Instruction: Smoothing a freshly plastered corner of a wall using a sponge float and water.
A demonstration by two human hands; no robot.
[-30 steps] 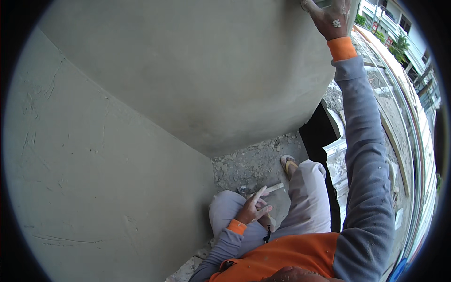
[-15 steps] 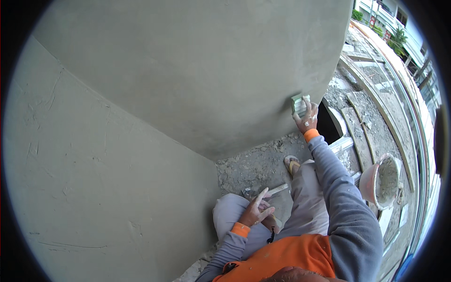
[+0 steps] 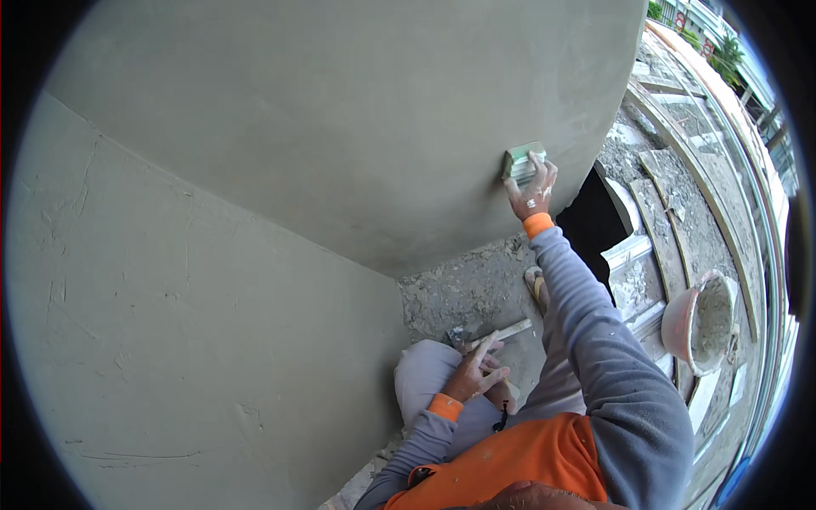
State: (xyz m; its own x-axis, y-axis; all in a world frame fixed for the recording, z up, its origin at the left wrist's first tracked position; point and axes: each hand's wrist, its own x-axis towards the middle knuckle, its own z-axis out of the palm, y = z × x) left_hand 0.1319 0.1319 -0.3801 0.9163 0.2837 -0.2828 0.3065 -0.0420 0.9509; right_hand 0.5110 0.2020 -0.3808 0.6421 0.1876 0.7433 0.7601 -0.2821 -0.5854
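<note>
My right hand [image 3: 530,187] grips a pale green, sponge-like block [image 3: 522,161] with a ridged back. It presses the block to the grey plastered wall [image 3: 357,127], close to the wall's right edge. Plaster smears mark the back of that hand. My left hand [image 3: 477,372] is open over my bent left knee [image 3: 422,372], its fingers stretched out and holding nothing visible. Just beyond its fingertips a flat tool with a pale, bar-like handle [image 3: 503,332] lies on the ground, partly hidden by the hand.
A second plastered wall [image 3: 195,340] meets the first at a corner on my left. Rubble [image 3: 467,285] covers the ground at its foot. A dark opening [image 3: 586,225] lies right of my forearm. Farther right are a bucket of grey mortar [image 3: 701,323] and wooden planks [image 3: 663,221].
My right hand has slid the block up and left across the wall. The left hand stays over the knee, its fingers shifted a little. The whole view has also moved slightly.
</note>
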